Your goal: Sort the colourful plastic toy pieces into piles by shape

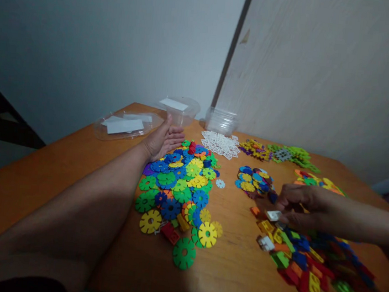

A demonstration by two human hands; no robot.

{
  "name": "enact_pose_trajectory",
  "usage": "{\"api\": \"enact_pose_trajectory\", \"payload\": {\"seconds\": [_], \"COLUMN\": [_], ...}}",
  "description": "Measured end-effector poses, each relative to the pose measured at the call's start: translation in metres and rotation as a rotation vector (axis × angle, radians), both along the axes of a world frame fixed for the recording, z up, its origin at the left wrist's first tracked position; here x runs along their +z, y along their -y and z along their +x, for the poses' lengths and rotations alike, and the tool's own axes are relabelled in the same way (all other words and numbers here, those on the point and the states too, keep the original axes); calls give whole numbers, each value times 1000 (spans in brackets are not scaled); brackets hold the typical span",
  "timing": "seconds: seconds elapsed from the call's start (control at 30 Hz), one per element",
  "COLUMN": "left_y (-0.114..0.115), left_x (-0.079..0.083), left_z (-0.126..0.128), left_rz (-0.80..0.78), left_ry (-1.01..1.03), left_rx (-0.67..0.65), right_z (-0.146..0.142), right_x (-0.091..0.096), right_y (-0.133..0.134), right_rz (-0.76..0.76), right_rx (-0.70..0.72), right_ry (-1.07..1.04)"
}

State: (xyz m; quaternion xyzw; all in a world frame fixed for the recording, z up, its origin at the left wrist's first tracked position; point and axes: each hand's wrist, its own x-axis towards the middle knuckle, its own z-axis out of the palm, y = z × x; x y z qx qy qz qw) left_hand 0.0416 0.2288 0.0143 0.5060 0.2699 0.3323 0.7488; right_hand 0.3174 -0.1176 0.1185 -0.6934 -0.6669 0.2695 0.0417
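Note:
My left hand [166,141] is stretched out at the far left edge of a heap of colourful notched discs [180,181], fingers extended and palm towards the heap. A few building blocks, such as a red block [170,232], lie among the discs. On the right, my right hand [295,206] pinches a white building block [273,215] between thumb and fingers. It hangs over the near left part of a pile of mixed building blocks [295,259]. A second white block [265,243] rests at that pile's left edge.
Behind the discs lie white lattice pieces [220,144], yellow and purple pieces [256,149] and green pieces [298,157]. A smaller disc pile [253,179] sits mid-table. Clear plastic lids [126,125], a clear tub [180,110] and another clear container [221,120] stand by the wall.

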Motion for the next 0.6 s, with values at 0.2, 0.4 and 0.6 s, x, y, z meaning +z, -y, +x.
{"api": "enact_pose_trajectory", "payload": {"seconds": [0.2, 0.4, 0.6], "left_y": [-1, 3, 7], "left_x": [-1, 2, 6], "left_z": [0, -1, -2], "left_rz": [-5, -9, -5], "left_ry": [5, 12, -9], "left_rx": [-15, 7, 12], "right_z": [0, -35, -64], "right_x": [5, 5, -12], "right_y": [-5, -66, -145], "right_rz": [-71, 75, 287], "right_rx": [-30, 2, 149], "right_ry": [6, 18, 208]}}
